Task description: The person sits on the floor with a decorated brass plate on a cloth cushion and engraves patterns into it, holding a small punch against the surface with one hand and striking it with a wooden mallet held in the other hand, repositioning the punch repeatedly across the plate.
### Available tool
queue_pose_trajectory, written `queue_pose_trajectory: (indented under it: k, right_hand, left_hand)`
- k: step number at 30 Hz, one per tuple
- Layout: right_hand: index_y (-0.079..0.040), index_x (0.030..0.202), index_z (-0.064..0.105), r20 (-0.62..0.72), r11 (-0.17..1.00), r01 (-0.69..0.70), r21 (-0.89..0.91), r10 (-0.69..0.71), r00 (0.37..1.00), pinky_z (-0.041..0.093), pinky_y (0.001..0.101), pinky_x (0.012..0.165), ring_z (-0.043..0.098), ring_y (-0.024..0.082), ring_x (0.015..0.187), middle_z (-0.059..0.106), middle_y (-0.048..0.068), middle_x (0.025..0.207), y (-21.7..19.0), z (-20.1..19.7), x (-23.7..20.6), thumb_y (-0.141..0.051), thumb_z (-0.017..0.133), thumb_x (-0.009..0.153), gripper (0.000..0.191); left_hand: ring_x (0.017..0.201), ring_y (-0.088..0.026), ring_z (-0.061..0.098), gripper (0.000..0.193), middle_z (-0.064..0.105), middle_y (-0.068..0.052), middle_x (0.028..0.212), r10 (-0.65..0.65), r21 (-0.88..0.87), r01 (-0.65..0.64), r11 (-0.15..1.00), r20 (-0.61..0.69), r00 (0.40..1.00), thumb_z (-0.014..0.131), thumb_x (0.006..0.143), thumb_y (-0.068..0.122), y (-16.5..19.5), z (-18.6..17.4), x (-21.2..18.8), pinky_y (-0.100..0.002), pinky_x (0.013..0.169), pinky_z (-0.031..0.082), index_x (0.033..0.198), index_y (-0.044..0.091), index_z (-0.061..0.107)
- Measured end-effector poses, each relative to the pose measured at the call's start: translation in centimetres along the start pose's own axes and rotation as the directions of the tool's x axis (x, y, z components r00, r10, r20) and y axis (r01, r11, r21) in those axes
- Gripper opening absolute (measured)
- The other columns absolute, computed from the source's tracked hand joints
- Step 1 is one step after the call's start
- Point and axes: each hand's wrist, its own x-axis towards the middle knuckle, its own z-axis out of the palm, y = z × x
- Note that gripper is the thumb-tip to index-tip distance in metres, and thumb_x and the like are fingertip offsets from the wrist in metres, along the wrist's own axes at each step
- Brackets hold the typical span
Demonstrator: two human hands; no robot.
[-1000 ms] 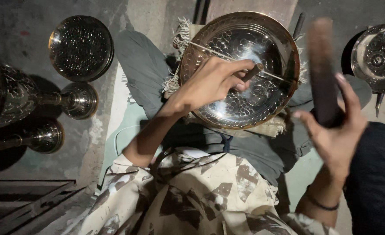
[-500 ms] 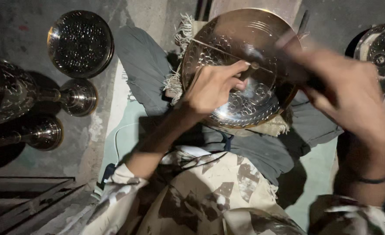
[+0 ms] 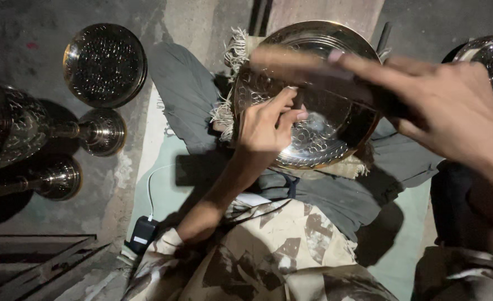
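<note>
Brass plate [image 3: 319, 134]: left hand [image 3: 266, 125] pinches punch [image 3: 299, 100] upright; right hand [image 3: 452, 106] clasps wooden mallet [image 3: 302, 64], mid-strike. Next needs square blow.

The left hand [image 3: 268, 125] is reaching forward on a bare, straight forearm, its fingers curling inward and pinching together at the tips. The right hand [image 3: 447, 106] is hovering higher and closer to the camera — blurred, wrist bent, fingers stretching leftward in a loose grip — with a dark band circling its wrist.
</note>
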Motion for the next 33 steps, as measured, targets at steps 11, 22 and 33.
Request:
queue_pose_trajectory:
  k: [11, 22, 33]
  right_hand:
    - [-0.023, 0.157, 0.042, -0.337, 0.762, -0.007, 0.648, 0.294, 0.894, 0.057, 0.045, 0.074, 0.072, 0.034, 0.088, 0.072, 0.021, 0.11, -3.6, 1.0, -4.8, 0.003, 0.08, 0.075, 0.094]
    - [-0.011, 0.159, 0.043, -0.306, 0.447, 0.006, 0.894, 0.602, 0.738, 0.057, 0.0379, 0.096, 0.07, 0.034, 0.118, 0.067, 0.023, 0.132, -8.5, 6.1, -7.5, 0.009, 0.074, 0.078, 0.089]
    - [-0.013, 0.154, 0.049, -0.248, 0.506, -0.061, 0.861, 0.521, 0.816, 0.057, 0.0376, 0.082, 0.072, 0.028, 0.109, 0.069, 0.024, 0.13, -9.2, 5.5, -7.4, 0.011, 0.078, 0.069, 0.093]
  left_hand:
    - [0.081, -0.024, 0.08, 0.027, 0.077, -0.019, 0.088, 0.073, 0.041, -0.101, 0.994, 0.435, 0.897, 0.068, 0.094, -0.002, -1.5, -1.0, 2.9, -0.035, 0.066, 0.061, 0.121, 0.001, 0.068]
    - [0.087, -0.016, 0.081, 0.044, 0.079, -0.015, 0.093, 0.091, -0.013, -0.106, 0.994, 0.625, 0.775, 0.06, 0.085, -0.014, -1.8, -0.6, 4.4, -0.027, 0.065, 0.066, 0.126, 0.0, 0.064]
    - [0.083, -0.015, 0.081, 0.045, 0.078, -0.015, 0.098, 0.066, -0.011, -0.078, 0.997, 0.658, 0.751, 0.059, 0.089, -0.013, -2.1, -1.1, 5.2, -0.031, 0.057, 0.062, 0.131, 0.002, 0.063]
